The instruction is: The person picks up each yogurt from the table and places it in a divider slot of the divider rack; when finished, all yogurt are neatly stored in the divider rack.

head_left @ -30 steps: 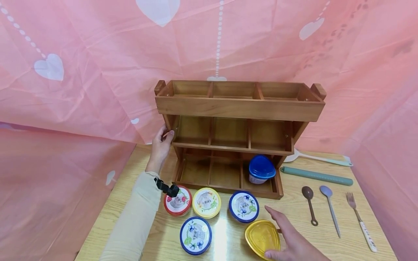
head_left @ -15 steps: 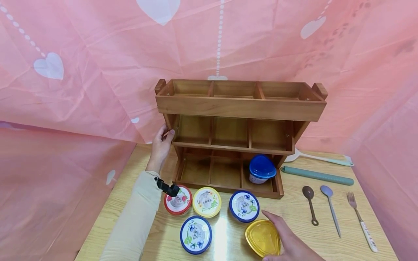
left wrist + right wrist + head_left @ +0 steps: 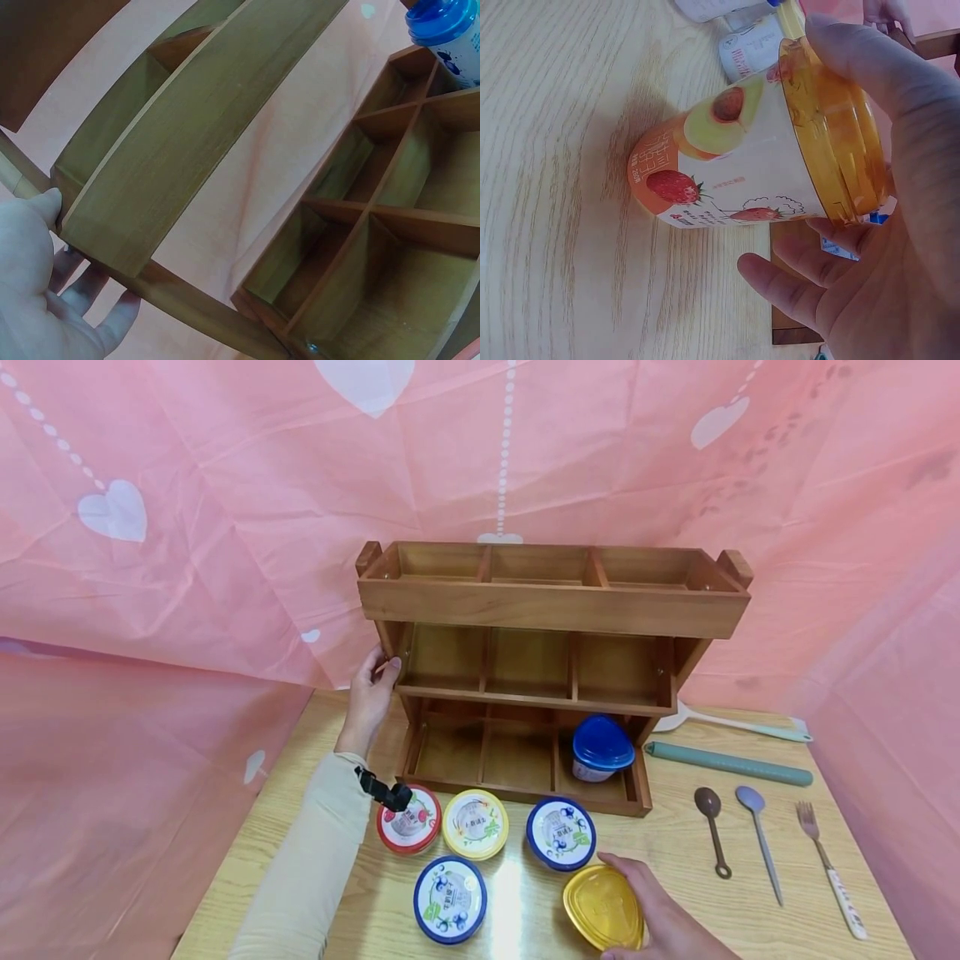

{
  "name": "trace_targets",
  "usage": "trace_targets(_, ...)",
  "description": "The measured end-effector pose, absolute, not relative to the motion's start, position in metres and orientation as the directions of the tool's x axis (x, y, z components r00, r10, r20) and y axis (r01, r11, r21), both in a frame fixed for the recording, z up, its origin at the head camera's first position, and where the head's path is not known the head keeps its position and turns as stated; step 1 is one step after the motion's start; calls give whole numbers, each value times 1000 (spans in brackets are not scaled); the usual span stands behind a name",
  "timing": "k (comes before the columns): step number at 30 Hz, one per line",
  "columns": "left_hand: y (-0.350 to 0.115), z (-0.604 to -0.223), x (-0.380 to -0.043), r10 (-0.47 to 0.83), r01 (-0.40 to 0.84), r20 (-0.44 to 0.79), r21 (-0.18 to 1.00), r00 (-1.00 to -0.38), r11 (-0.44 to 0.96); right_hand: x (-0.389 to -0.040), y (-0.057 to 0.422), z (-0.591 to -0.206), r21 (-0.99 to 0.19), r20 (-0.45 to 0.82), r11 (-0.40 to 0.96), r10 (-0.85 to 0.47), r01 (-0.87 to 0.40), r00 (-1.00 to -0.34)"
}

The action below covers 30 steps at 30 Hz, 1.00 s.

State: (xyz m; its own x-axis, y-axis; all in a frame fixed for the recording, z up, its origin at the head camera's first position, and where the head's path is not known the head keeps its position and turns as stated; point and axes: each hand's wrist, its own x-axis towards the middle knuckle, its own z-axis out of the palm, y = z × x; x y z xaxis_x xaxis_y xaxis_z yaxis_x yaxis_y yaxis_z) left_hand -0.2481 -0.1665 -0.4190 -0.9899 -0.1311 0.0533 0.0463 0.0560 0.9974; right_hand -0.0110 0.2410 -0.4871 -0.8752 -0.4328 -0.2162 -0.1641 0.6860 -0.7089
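My left hand grips the left side of a three-tier wooden rack; in the left wrist view its thumb lies at the tray corner and its fingers reach behind the side post. At the lower right of the head view, my right hand holds an upright cup with a clear yellow lid by that lid, thumb on one side and fingers on the other. Fruit pictures decorate the cup's wall in the right wrist view. A blue-lidded cup stands in the rack's bottom right compartment.
In front of the rack are a red-rimmed cup, a yellow-rimmed cup and two blue-rimmed cups. To the right lie a spatula, a green rod, a brown spoon, a grey-blue spoon and a fork.
My right hand has closed in around the yellow lid, its fingers drawing nearer the lid's edge. The left hand keeps its place on the rack.
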Motion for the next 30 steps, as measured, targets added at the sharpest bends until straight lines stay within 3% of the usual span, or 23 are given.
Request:
trace_targets(14,-166,-421,-252,-137,79,81,997,-987,21,-9,238,-488,-701,-258,702,-412,-124,-874)
trace_targets(30,-167,-421,-252,-133,54,58,998,-989,34,-7,238,-482,-699,-135,679,-431,-223,-892)
